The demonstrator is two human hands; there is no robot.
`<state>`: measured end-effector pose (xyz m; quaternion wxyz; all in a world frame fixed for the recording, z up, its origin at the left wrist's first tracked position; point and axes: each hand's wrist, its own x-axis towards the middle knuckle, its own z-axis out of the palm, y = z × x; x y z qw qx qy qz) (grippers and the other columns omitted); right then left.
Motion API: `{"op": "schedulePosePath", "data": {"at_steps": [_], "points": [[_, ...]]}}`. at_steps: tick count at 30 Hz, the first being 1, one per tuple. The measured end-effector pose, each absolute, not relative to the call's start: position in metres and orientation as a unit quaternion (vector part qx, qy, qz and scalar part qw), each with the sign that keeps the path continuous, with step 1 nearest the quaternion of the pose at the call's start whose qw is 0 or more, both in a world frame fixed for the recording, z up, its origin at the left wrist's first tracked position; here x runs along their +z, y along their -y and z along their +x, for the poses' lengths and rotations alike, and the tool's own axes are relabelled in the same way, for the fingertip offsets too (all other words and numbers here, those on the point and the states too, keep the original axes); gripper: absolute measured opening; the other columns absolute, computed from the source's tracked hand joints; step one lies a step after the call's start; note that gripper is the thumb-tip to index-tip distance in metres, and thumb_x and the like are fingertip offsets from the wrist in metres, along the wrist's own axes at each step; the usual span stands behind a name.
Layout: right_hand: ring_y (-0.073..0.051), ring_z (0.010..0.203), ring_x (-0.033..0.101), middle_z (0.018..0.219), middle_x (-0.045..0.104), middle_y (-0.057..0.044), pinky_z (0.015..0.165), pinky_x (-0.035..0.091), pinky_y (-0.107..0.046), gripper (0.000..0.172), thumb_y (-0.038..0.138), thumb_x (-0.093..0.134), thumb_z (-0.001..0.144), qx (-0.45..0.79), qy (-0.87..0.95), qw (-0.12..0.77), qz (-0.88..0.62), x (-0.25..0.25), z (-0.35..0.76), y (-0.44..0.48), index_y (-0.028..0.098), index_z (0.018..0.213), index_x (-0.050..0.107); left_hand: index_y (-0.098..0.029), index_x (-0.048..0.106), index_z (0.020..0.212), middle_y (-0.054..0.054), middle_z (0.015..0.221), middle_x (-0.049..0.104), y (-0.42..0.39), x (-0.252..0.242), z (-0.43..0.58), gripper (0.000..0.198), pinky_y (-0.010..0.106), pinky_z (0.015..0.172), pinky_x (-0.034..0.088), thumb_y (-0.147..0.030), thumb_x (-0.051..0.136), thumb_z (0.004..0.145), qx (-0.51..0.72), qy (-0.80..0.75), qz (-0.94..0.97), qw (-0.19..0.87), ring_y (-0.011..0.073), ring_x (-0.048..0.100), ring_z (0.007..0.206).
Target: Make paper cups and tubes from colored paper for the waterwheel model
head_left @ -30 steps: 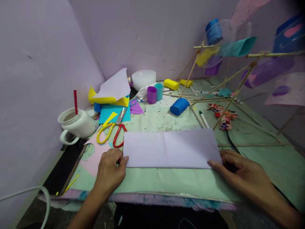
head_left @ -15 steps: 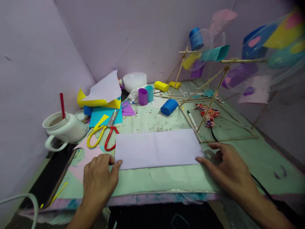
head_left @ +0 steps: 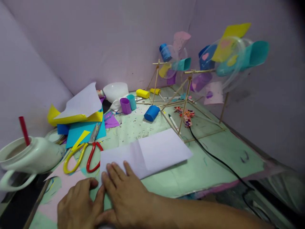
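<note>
A folded white sheet of paper (head_left: pixel 164 151) lies at an angle on the table, creased near its middle, its right part slightly raised. My right hand (head_left: pixel 127 194) reaches across to the left and lies flat on the paper's left end, fingers stretched out. Beside it, my left hand (head_left: pixel 78 203) rests at the paper's lower left corner, fingers bent, thumb and forefinger apart. The thumb tip is close to my right fingertips. The lower left edge of the paper is hidden under my hands. Scissors (head_left: pixel 91 157) with one yellow and one red handle lie just beyond the left end.
At left stands a white cup (head_left: pixel 38 154) with a red stick. Coloured paper sheets (head_left: pixel 85 130) are piled behind the scissors. A blue paper tube (head_left: pixel 152 113) lies mid-table. Stick frames with paper wheels (head_left: pixel 228 60) stand at right, near a glue gun (head_left: pixel 186 116) and its black cord.
My right hand has moved from the paper's right end to its left end. The paper has turned, its right end now farther away, and a crease shows. The view has swung right.
</note>
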<state>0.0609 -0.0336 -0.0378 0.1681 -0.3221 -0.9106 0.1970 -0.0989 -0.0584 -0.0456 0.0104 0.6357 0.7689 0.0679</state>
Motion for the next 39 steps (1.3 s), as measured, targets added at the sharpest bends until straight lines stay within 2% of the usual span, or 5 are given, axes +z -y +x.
{"op": "schedulePosePath", "data": {"at_steps": [14,24,30,35,39], "points": [[-0.043,0.131,0.016,0.138,0.02,-0.034,0.102,0.024,-0.058,0.079,0.048,0.052,0.079,0.091,0.783,0.037,-0.614,-0.051,0.187,0.046,-0.011,0.13,0.035,-0.023,0.057,0.079,0.009,0.091,0.064,0.055,-0.043,-0.1,0.034,0.046,0.081,0.038,-0.052,0.042,0.076,0.082,-0.783,0.614,0.063,0.0314,0.056,0.091],[-0.034,0.118,0.045,0.128,0.046,-0.024,0.093,0.041,-0.05,0.051,0.027,0.049,0.078,0.06,0.726,0.234,-0.643,-0.05,0.224,0.031,0.005,0.124,0.045,-0.013,0.056,0.108,0.014,0.096,0.064,0.047,-0.018,-0.077,0.056,0.046,0.08,0.04,-0.055,0.041,0.074,0.058,-0.808,0.576,0.108,0.0334,0.059,0.092],[-0.021,0.074,0.063,0.094,0.062,-0.009,0.071,0.051,-0.037,0.066,0.026,0.057,0.065,0.311,0.553,0.37,-0.679,-0.05,0.241,0.024,0.013,0.128,0.039,-0.018,0.052,0.113,-0.002,0.063,0.059,0.047,-0.033,-0.096,0.048,0.035,0.065,0.045,-0.041,0.049,0.071,0.15,-0.797,0.553,0.191,0.0233,0.061,0.065],[-0.021,0.07,0.061,0.07,0.063,-0.004,0.066,0.049,-0.032,0.022,0.031,0.062,0.063,0.458,0.517,0.405,-0.599,-0.028,0.249,0.027,0.017,0.08,0.064,-0.019,0.06,0.098,0.007,0.087,0.067,0.049,-0.029,-0.098,0.041,0.039,0.075,0.047,-0.04,0.059,0.063,0.203,-0.786,0.541,0.219,0.0281,0.062,0.086],[-0.017,0.062,0.056,0.067,0.056,-0.003,0.056,0.045,-0.027,0.025,0.041,0.067,0.064,0.423,0.573,0.472,-0.52,-0.024,0.254,0.035,0.018,0.057,0.062,-0.023,0.052,0.115,0.009,0.102,0.066,0.051,-0.028,-0.101,0.059,0.041,0.079,0.047,-0.041,0.064,0.061,0.319,-0.746,0.513,0.281,0.0298,0.061,0.094]]}}
